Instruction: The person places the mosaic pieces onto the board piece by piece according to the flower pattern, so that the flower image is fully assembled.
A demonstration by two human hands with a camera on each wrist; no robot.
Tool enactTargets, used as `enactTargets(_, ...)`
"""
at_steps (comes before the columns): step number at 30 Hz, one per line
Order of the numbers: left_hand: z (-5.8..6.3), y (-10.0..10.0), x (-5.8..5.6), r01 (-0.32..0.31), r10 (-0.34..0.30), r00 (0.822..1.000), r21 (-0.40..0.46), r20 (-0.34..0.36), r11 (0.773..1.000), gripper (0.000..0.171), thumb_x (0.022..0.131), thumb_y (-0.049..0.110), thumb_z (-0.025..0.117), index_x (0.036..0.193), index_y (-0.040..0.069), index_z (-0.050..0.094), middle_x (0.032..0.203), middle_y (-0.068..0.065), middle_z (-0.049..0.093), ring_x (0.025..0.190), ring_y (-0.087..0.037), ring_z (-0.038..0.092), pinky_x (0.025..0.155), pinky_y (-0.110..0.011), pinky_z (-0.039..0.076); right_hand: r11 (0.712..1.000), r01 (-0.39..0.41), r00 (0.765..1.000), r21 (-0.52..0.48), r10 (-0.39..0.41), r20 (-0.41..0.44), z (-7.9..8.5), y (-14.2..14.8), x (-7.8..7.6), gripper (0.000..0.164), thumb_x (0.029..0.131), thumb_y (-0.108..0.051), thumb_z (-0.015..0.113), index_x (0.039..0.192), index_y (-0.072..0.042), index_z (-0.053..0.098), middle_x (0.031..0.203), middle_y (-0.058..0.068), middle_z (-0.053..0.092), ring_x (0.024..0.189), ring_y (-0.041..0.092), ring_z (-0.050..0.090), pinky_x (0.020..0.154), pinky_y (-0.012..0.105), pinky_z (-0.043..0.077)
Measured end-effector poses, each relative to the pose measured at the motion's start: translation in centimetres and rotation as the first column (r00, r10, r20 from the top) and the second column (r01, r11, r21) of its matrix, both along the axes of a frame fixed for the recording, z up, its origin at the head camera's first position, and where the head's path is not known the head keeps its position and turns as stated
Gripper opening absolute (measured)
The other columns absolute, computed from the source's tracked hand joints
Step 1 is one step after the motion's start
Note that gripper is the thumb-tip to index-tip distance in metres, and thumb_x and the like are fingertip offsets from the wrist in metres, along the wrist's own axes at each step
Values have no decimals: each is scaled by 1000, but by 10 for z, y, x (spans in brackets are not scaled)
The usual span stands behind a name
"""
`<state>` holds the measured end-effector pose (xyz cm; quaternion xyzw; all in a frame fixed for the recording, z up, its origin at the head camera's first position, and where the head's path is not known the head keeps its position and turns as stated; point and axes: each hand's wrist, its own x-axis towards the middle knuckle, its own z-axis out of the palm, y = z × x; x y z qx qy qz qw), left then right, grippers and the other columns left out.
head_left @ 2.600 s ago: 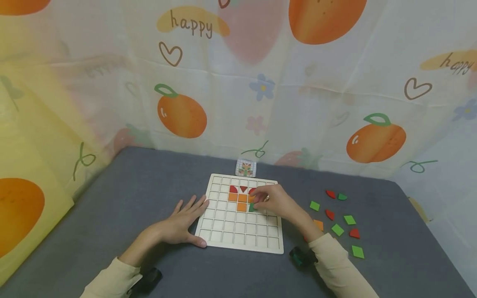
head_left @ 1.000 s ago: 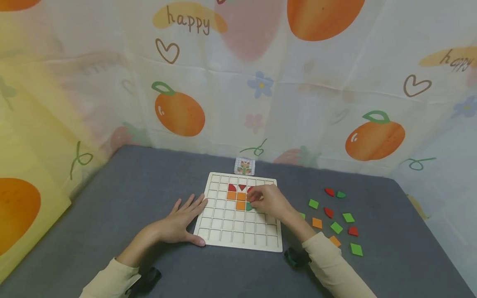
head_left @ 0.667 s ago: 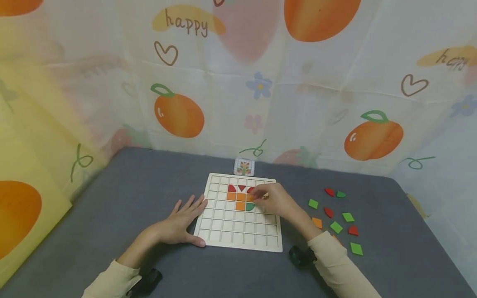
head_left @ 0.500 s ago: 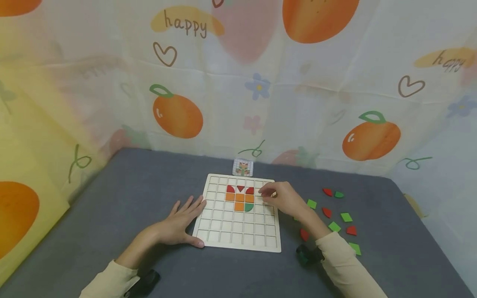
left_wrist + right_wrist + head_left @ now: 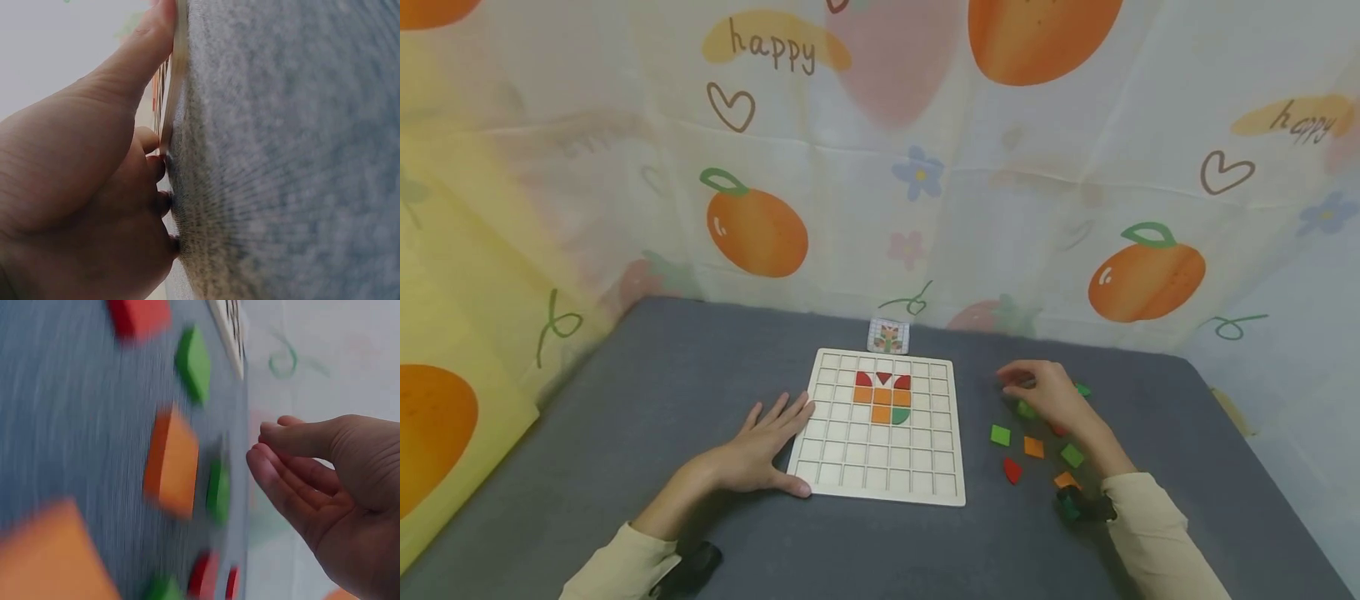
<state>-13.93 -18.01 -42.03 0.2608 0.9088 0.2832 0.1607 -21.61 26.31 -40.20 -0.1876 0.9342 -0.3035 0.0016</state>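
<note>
In the head view a cream grid board [image 5: 877, 457] lies on the grey table. In its upper middle sit an orange square [image 5: 883, 396] among other orange ones, a red triangle [image 5: 884, 378] between two red rounded pieces, and a green rounded piece [image 5: 900, 415]. My left hand [image 5: 758, 456] is spread along the board's left side, thumb at the lower left corner and fingertips at the edge. My right hand [image 5: 1047, 392] hovers above the loose pieces right of the board. Its fingers are loosely bent with nothing between them, as the right wrist view shows.
Loose pieces lie right of the board: a green square [image 5: 1000, 435], an orange square [image 5: 1033, 447], a red rounded piece [image 5: 1012, 471] and several more, some behind the right arm. A small pattern card [image 5: 888, 336] lies beyond the board. A printed cloth [image 5: 850, 183] hangs behind the table.
My right hand has left the orange square at the row's right end and moved right, off the board, to over the loose pieces. My left hand stays at the board's edge.
</note>
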Motion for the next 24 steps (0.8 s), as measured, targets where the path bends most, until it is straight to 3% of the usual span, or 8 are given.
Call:
enactTargets(7,1,0,0,4,-4,1000,-7,6,1000,115,75,54,78,156,1,16,163,-19,5,147,-45,-3,110,-67,-7,992,121,993,44,-120,-20,-2,53,-1,28,88,-1,70,115,0,69,110,21,68,99,40,66,79,49,55)
enactTargets(12,2,-1,0,3,-3,1000,-5,2,1000,115,75,54,78,156,1,16,163,-20,5,147,-45,-3,110,-66,-8,982,142,989,121,-137,-47,-6,82,-4,33,86,2,70,119,3,66,120,28,61,101,48,63,79,55,53)
enactTargets(17,2,-2,0,-1,1,1000,-12,-4,1000,115,75,54,78,156,1,16,163,-20,6,147,-46,-3,110,-66,-7,978,132,991,161,-127,-46,-11,95,-5,35,87,0,69,121,6,65,120,31,62,100,47,64,78,55,53)
enactTargets(24,1,0,0,6,-6,1000,-11,-3,1000,115,76,54,78,156,0,16,163,-20,6,147,-46,-3,110,-67,-7,975,167,986,147,-164,-32,-11,100,-3,31,87,-5,72,116,3,68,112,24,68,100,42,65,79,53,54)
